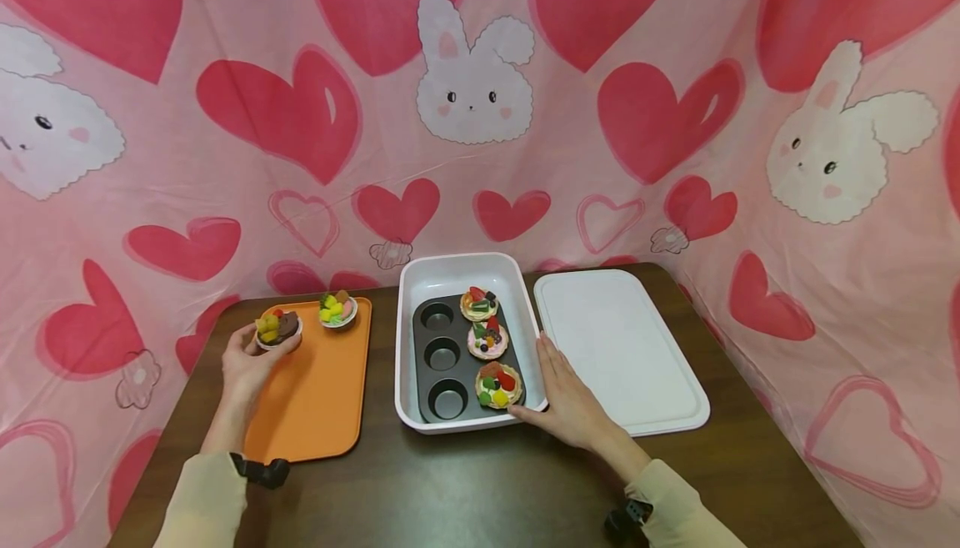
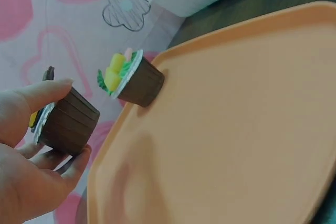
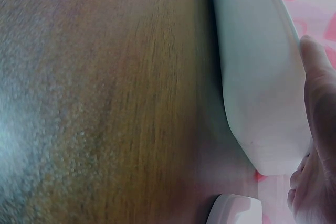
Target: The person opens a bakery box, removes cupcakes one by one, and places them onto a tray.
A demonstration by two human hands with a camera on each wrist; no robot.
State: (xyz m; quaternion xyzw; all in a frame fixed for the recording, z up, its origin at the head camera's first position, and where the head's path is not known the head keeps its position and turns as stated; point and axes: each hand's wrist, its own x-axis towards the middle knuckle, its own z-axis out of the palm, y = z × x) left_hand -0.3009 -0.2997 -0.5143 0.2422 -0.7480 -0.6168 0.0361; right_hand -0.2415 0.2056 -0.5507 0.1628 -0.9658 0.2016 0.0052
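My left hand [image 1: 251, 364] grips a chocolate-topped cupcake [image 1: 278, 328] in a brown cup, thumb and fingers round its sides, above the left part of the orange tray [image 1: 311, 414]. In the left wrist view, the brown pleated cup [image 2: 71, 121] tilts between thumb and fingers. A second cupcake [image 1: 337, 310] with yellow and green topping stands at the tray's far right corner. My right hand [image 1: 570, 402] rests with straight fingers at the near right corner of the white basin [image 1: 471, 426]. Inside the basin lies a dark muffin pan [image 1: 431, 377]; several decorated cupcakes [image 1: 498, 386] fill its right column.
A white cutting board [image 1: 622, 348] lies right of the basin on the dark wooden table [image 1: 420, 490]. Three cups in the pan's left column hold nothing. Behind the table hangs a pink cloth [image 1: 480, 173] with hearts and rabbits.
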